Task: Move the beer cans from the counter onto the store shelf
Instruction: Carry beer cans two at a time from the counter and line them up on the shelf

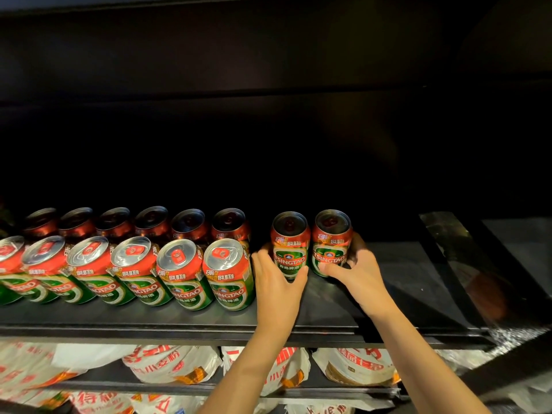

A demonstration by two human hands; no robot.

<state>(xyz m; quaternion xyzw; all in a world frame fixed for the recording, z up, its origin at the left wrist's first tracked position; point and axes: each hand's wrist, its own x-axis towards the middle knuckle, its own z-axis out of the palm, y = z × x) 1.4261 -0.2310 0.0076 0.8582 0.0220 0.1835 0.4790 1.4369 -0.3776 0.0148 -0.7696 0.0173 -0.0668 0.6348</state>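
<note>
Two red and green beer cans stand upright side by side on the dark store shelf (337, 309), right of the stocked rows. My left hand (277, 282) grips the left can (289, 245), thumb on its front and fingers round its left side. My right hand (357, 271) grips the right can (331, 242), thumb across its front and fingers curled behind it. Both can bases appear to rest on the shelf. The counter is out of view.
Two rows of several matching cans (228, 274) fill the shelf from the left edge to just beside my left hand. Bare shelf lies to the right up to a black side frame (448, 273). White and red bags (176, 364) sit on lower shelves.
</note>
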